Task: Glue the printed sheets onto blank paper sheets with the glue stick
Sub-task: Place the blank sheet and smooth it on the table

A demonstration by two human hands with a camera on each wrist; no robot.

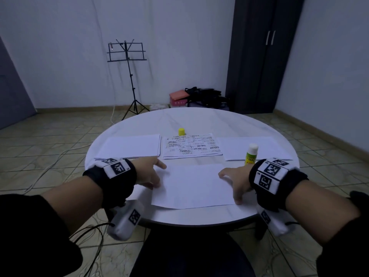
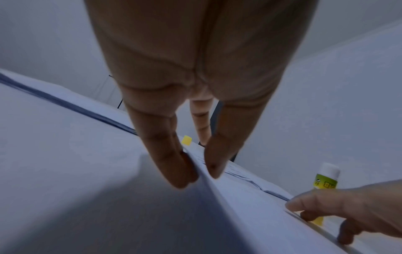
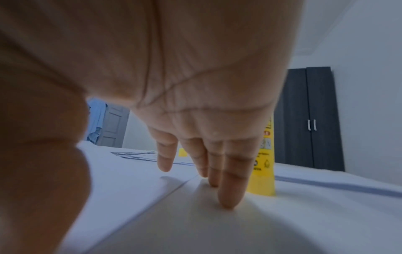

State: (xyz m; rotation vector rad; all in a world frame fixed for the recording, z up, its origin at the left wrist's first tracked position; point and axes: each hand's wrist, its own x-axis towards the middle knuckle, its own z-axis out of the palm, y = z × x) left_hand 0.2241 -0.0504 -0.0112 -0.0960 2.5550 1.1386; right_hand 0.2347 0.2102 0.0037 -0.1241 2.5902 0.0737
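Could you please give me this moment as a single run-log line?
left hand: on sheet's left edge | right hand: fingertips at sheet's right edge | blank sheet: flat on table | glue stick: upright, uncapped | cap: behind printed sheets

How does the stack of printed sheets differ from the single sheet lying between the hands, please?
The printed stack carries black text such as AIR MAIL and SAMPLE; the single sheet shows a blank white face. The stack is many sheets, slightly fanned; the sheet is one layer. The stack lies untouched mid-table; the left hand and right hand touch the sheet's side edges. Both lie flat on the table.
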